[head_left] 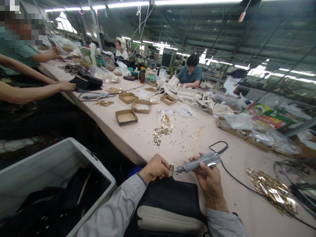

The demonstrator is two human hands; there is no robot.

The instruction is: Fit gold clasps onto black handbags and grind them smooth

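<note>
The bag (170, 194) lies nearest. Near its far edge, the left hand (157, 166) pinches a buckle (171, 169), and the right hand (209, 177) grips a driver (201, 163), tip beside the buckle. It seems a fastening step, next needing steady alignment.

Near-left plastic bin (56, 158), near black bag (170, 197) cropped; contact between electric screwdriver (199, 163) and metal buckle (171, 165) too small to tell.
</note>
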